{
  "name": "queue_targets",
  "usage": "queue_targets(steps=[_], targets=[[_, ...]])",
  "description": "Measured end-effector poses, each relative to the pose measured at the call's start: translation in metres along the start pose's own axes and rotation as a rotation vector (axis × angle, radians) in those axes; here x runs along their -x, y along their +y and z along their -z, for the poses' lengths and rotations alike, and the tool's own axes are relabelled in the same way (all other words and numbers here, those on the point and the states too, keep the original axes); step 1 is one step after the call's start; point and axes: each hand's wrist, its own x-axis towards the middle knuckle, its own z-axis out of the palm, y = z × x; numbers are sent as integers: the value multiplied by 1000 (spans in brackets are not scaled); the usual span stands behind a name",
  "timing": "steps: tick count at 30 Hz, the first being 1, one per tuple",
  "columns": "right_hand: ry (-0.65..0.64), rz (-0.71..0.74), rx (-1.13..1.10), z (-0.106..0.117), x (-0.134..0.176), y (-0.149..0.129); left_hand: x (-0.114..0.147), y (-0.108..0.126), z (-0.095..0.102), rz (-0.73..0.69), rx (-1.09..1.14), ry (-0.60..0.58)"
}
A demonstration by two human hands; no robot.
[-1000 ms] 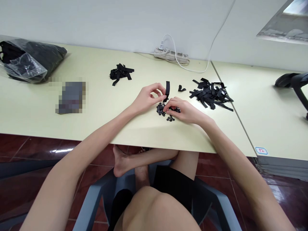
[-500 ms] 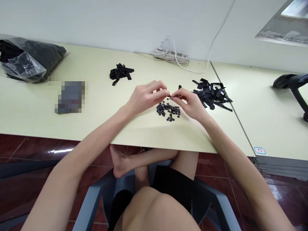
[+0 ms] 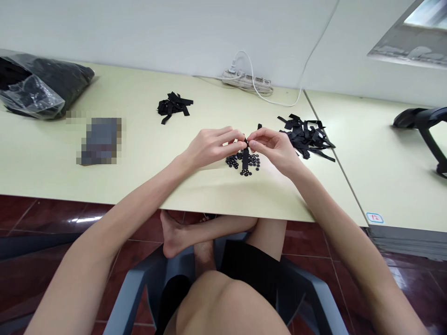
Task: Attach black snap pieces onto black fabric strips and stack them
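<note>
Between the fingertips of both hands is a black fabric strip [image 3: 245, 159], its free end hanging toward me. My left hand [image 3: 220, 145] pinches it from the left, and my right hand [image 3: 270, 146] pinches from the right, fingertips nearly meeting. Whether a small ring is also in the pinch is hidden by the fingers. Below the hands lies a scatter of small black rings [image 3: 232, 161], partly covered by the strip. A heap of black fabric strips [image 3: 305, 137] lies to the right of my right hand, with a smaller pile of strips [image 3: 173, 105] beyond my left hand.
A plastic bag of black material [image 3: 49, 86] lies at the far left. Nearer is a blurred dark rectangular item [image 3: 101, 139]. A power strip [image 3: 247, 83] with a white cable [image 3: 296, 100] sits by the wall. A black stand [image 3: 422, 121] is at right.
The black strip, earlier mostly hidden between my fingers, now hangs down over the rings. Both hands stay close together in nearly the same place; the view has shifted slightly.
</note>
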Motion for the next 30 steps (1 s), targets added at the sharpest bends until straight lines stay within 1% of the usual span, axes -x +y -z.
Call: queue_targets(steps=[3,8,12,15,18,21,25,27,30], targets=[[-24,-12,-16,-2,-1,-1,1,-1,0,-18,-3,1],[-93,-33,-23,-3,-1,-1,3,-1,-2,19,40,5],[-139,-63,-69,0,1,2,4,-2,-3,-83,-47,33],[-154,-89,-110,2,1,5,3,-5,-6,-159,-108,83],[-141,-84,-92,1,2,4,2,-7,-9,-164,-97,146],[-108,-58,-57,-4,1,1,3,-6,-11,-101,0,175],[-60,-32,-57,-8,0,2,3,-1,-10,14,224,149],[-30,-25,-61,-8,-1,4,1,2,-9,87,340,151],[21,19,-21,-8,-1,8,-2,4,-9,238,488,133]])
